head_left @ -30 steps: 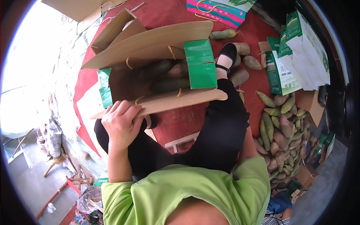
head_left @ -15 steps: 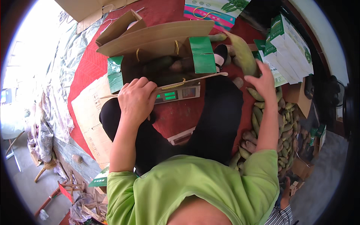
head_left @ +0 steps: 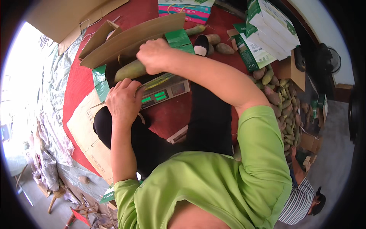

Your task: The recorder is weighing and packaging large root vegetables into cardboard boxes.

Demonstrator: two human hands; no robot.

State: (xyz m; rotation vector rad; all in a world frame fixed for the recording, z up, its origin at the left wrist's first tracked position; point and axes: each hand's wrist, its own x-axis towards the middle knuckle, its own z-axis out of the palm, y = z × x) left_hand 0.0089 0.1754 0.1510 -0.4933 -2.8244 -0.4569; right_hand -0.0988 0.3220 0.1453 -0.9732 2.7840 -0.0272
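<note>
An opened cardboard carton (head_left: 131, 36) with green end flaps and yellow cord handles stands in front of me on a digital scale (head_left: 167, 94), whose display glows green. My left hand (head_left: 124, 101) grips the carton's near flap, its fingers folded over the edge. Over the opening, my right hand (head_left: 154, 56) is closed round one end of a long green radish (head_left: 130, 70). The radish lies sideways inside the carton's mouth. My right forearm crosses the carton's near right corner, and most of the carton's inside is hidden.
To my right a large heap of radishes (head_left: 284, 110) lies on the red mat (head_left: 78, 110). Folded white-green cartons (head_left: 272, 30) are stacked beyond it. A few loose radishes (head_left: 224, 48) lie beside my foot. Another person in a striped shirt (head_left: 299, 204) is at the lower right.
My right hand has swung the radish from beside the heap leftward into the carton's opening. My left hand stays on the flap. The view has shifted a little.
</note>
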